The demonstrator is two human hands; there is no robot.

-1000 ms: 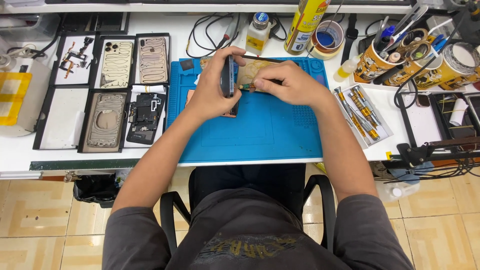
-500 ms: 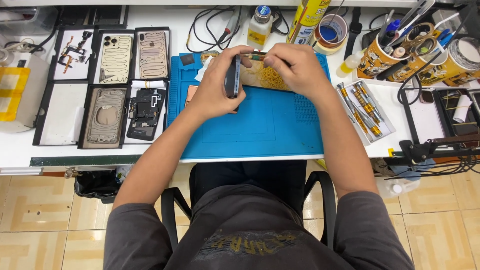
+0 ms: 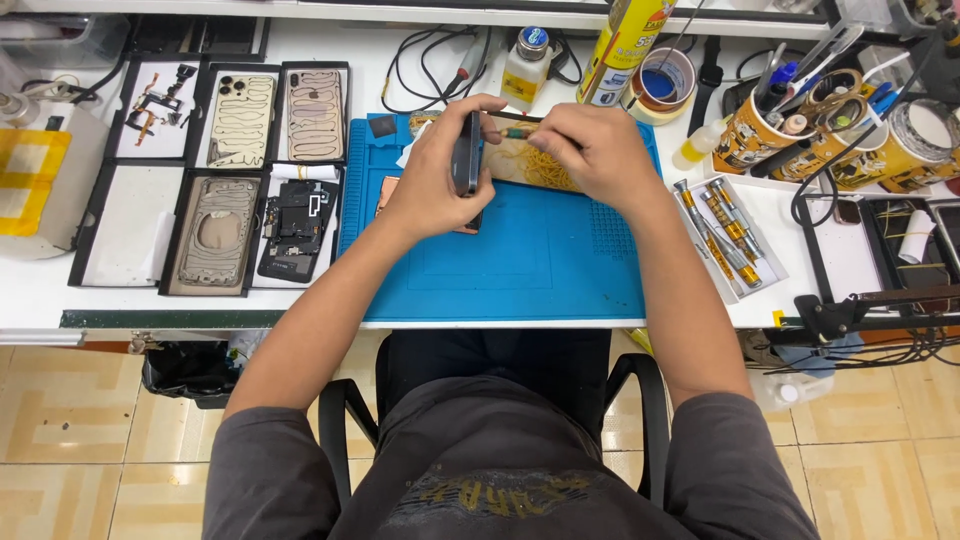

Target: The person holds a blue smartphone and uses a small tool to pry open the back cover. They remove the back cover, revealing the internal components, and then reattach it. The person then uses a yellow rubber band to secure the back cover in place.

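My left hand (image 3: 432,178) grips a dark phone (image 3: 466,152), held upright on its edge over the blue work mat (image 3: 520,260). My right hand (image 3: 590,150) is closed on a small tool with a green and orange tip (image 3: 514,132), which points at the phone's side. Under the right hand lies a pile of yellow rubber bands (image 3: 540,165) at the back of the mat. A copper-coloured plate (image 3: 388,196) lies on the mat below my left wrist.
Black trays on the left hold phone back covers (image 3: 240,120) and a dismantled phone frame (image 3: 295,230). A tray of screwdrivers (image 3: 722,235) sits right of the mat. Cups of tools (image 3: 770,125), tape rolls (image 3: 665,85), a small bottle (image 3: 525,65) and cables line the back.
Both hands have shifted slightly toward the back of the mat with the phone still on edge. The right hand's tool stays against the phone's side.
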